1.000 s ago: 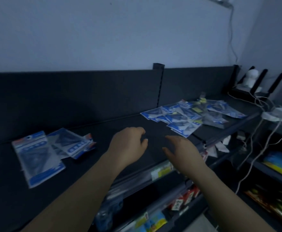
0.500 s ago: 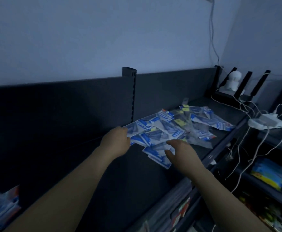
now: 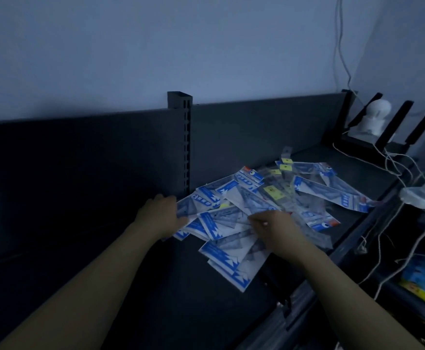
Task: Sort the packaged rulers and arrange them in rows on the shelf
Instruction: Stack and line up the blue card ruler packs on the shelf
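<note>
Packaged rulers (image 3: 244, 203) lie in one loose, overlapping heap on the shelf (image 3: 130, 286). No rows are in view, so sorting looks barely begun. Left hand (image 3: 161, 214) grips the heap's left edge with curled fingers; right hand (image 3: 278, 229) pinches a pack mid-heap.

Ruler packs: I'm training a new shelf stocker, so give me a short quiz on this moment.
1. The left hand and right hand are both at the ruler packs; which is nearer the slotted post?
2. True or false: the packs lie in neat rows.
3. Fill in: the small tags on the far packs are ____.
Key: 1 left hand; 2 false; 3 yellow.
</note>
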Tool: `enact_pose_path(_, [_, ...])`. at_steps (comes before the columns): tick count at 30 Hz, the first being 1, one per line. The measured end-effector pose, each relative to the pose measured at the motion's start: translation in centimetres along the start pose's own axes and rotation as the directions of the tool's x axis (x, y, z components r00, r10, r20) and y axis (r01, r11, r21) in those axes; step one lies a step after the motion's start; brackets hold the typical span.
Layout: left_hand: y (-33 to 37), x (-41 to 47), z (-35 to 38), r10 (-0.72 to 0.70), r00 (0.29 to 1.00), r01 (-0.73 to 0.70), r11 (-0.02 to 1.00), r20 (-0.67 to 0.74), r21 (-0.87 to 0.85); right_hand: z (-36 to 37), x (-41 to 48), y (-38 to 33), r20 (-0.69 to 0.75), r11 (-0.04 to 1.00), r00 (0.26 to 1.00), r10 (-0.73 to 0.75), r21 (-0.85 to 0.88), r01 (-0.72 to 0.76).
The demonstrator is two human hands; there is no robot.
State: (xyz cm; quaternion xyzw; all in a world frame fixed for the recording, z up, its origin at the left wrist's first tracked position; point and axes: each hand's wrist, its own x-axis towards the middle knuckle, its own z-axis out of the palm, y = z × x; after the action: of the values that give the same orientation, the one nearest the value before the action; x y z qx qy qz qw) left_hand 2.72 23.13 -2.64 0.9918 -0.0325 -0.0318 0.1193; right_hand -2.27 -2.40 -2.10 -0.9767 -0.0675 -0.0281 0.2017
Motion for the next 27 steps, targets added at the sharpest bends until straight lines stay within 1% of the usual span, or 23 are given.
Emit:
enact_pose_path(2, [0.6, 0.2, -0.3, -0.073, 0.996, 0.076, 0.994, 0.043, -0.074, -0.9, 1.3, 0.7, -0.057, 1.000, 0.998, 0.014, -0.002, -0.015])
enact_pose_path(5, [1.1, -0.1, -0.4, -0.141, 0.988, 0.153, 0.966, 0.070, -0.210, -1.3, 3.5, 2.2, -0.002, 1.000, 1.000, 0.008, -0.023, -0.008])
enact_pose_path(8, [1.2, -0.8, -0.7, -0.231, 0.966, 0.252, 0.938, 0.116, -0.239, -1.0, 4.9, 3.4, 0.051, 0.999, 0.999, -0.002, -0.041, 0.004])
enact_pose_path(9, [1.2, -0.9, -0.7, -0.245, 0.962, 0.268, 0.930, 0.118, -0.253, -1.0, 5.1, 3.7, 0.054, 0.999, 0.999, -0.010, -0.053, 0.013])
enact_pose_path(11, [1.1, -1.2, -0.9, -0.262, 0.960, 0.280, 0.893, 0.100, -0.352, -1.2, 5.5, 4.5, 0.024, 0.998, 0.999, -0.023, -0.050, 0.024])
enact_pose_path(13, [1.2, -2.1, -1.6, -0.286, 0.957, 0.275, 0.826, 0.054, -0.492, -1.4, 5.9, 5.2, 0.008, 0.999, 1.000, -0.023, 0.026, 0.023])
enact_pose_path(16, [2.2, -3.8, -2.8, -0.322, 0.945, 0.203, 0.710, -0.054, -0.675, -2.3, 6.5, 5.6, 0.018, 0.973, 1.000, -0.006, 0.231, 0.002])
enact_pose_path(18, [3.8, -4.4, -3.3, -0.291, 0.956, 0.175, 0.660, -0.035, -0.731, -2.6, 6.8, 6.1, 0.022, 0.942, 1.000, 0.004, 0.336, -0.011])
enact_pose_path(19, [4.8, -4.4, -3.2, -0.261, 0.965, 0.175, 0.656, -0.003, -0.734, -2.8, 6.9, 6.4, 0.014, 0.931, 1.000, 0.007, 0.364, -0.011])
enact_pose_path(20, [5.9, -4.2, -2.9, -0.231, 0.973, 0.184, 0.679, 0.031, -0.711, -2.9, 6.7, 6.6, 0.009, 0.923, 1.000, 0.014, 0.384, -0.017])
enact_pose_path(22, [8.2, -3.5, -1.6, -0.190, 0.979, 0.190, 0.757, 0.068, -0.626, -3.0, 6.4, 7.2, 0.017, 0.909, 0.999, 0.045, 0.414, -0.048])
enact_pose_path(24, [9.9, -2.4, 0.1, -0.179, 0.981, 0.193, 0.816, 0.080, -0.544, -3.1, 6.0, 7.7, 0.004, 0.900, 0.998, 0.061, 0.433, -0.057])
enact_pose_path(25, [10.5, -1.9, 0.8, -0.184, 0.980, 0.197, 0.858, 0.073, -0.474, -3.2, 5.9, 8.0, -0.006, 0.901, 0.998, 0.066, 0.430, -0.057])
enact_pose_path(27, [11.4, -1.5, 1.4, -0.220, 0.975, 0.224, 0.936, 0.046, -0.272, -3.4, 5.9, 8.8, -0.018, 0.903, 0.997, 0.074, 0.426, -0.060])
